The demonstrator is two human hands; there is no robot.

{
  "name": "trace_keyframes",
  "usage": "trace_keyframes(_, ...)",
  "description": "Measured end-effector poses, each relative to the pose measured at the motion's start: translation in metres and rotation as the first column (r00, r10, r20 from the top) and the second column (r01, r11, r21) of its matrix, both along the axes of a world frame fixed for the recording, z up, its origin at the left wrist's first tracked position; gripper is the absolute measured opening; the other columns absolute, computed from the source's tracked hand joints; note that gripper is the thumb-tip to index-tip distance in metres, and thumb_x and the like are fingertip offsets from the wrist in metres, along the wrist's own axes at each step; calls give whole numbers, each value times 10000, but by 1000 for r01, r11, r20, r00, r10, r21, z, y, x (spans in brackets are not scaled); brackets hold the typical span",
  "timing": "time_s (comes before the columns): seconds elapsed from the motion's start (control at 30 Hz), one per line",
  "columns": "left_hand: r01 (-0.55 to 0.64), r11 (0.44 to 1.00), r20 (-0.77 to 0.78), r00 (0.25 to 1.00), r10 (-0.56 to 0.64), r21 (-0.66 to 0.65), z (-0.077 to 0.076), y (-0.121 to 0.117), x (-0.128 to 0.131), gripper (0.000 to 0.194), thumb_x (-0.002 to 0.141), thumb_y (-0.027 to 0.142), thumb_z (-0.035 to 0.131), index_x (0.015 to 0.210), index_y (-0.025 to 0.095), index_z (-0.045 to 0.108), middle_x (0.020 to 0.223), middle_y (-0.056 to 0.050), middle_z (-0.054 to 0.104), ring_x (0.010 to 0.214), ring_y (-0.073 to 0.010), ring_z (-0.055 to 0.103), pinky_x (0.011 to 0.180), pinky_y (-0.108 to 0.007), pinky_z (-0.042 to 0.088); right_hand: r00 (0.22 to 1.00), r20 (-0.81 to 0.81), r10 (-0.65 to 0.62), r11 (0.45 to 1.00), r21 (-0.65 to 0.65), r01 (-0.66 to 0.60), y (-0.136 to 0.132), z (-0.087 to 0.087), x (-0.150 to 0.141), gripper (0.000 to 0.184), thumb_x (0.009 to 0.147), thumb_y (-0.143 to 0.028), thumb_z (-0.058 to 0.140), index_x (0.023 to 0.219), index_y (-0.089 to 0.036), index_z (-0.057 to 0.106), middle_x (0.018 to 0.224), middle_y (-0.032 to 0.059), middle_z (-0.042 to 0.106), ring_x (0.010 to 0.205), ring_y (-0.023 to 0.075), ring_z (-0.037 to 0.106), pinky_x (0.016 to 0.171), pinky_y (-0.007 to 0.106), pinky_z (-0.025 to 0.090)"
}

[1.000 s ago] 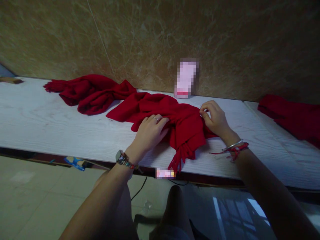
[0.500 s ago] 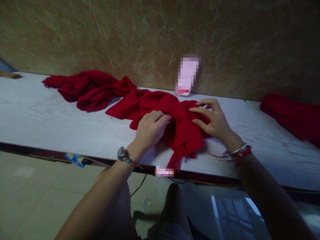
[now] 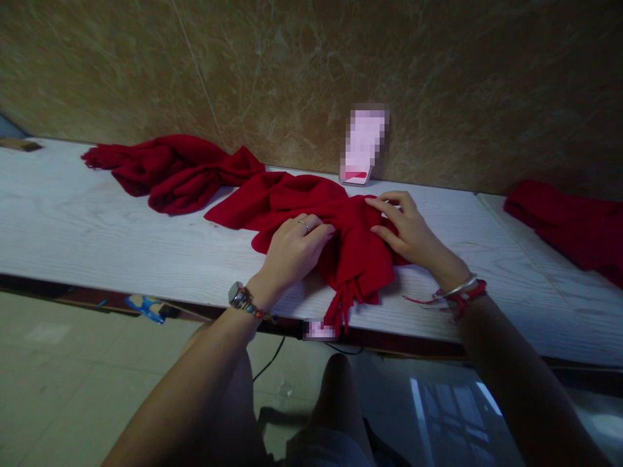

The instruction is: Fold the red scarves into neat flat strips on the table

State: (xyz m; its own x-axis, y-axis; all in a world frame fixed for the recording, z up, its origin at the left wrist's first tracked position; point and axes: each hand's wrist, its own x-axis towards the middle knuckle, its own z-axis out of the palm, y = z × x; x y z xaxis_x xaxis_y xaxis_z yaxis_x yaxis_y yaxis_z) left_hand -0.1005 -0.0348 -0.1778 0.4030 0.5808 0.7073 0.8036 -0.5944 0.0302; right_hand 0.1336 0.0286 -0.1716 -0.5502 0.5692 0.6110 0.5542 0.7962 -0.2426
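A long red scarf point(image 3: 272, 201) lies crumpled along the white table point(image 3: 97, 227), its fringed end hanging over the front edge. My left hand point(image 3: 292, 250) rests on the scarf near that end, fingers curled and pinching a fold of the cloth. My right hand point(image 3: 409, 230) lies on the scarf's right side, its fingers stretched out flat and pressing the fabric.
A pink card point(image 3: 363, 146) leans against the brown marbled wall behind the scarf. Another red cloth point(image 3: 569, 224) lies at the table's right end. A blue object point(image 3: 143, 305) sits under the table's front edge. My knees are below the table.
My right hand has gone from a pinch at the scarf's right edge to flat fingers moved left onto the cloth. My left hand has stayed in place.
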Motion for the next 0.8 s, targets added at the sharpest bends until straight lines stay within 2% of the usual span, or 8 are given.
trace_keyframes(0.17,-11,1000,-12,1000,11,-17,-1,0,1,282,959,236,381,944,174,656,818,-51,634,758,-163,555,671,-278,447,999,26,-19,1000,-6,19,2,-2,1,84,814,-231,579,870,-263,633,1025,70,550,964,256,523,842,474,454)
trace_keyframes(0.27,-15,1000,-26,1000,15,11,0,0,1,284,960,233,380,930,170,655,815,-50,637,749,-162,554,666,-273,444,1000,20,-23,1000,-3,23,2,-1,0,68,810,-195,560,792,-251,595,975,65,562,932,247,534,822,454,458)
trace_keyframes(0.53,-19,998,-16,1000,19,55,-1,2,-1,253,951,215,407,909,162,651,784,-40,635,718,-155,547,641,-261,437,998,-55,-18,997,74,22,1,1,2,79,836,-188,473,785,-240,503,889,62,556,872,236,543,785,433,458)
trace_keyframes(0.8,-62,993,38,998,58,96,4,2,-7,251,949,221,407,877,171,643,768,-34,613,715,-157,534,637,-266,420,974,-183,-134,973,160,164,5,9,17,70,852,-235,482,786,-246,500,849,58,532,834,229,538,739,413,468)
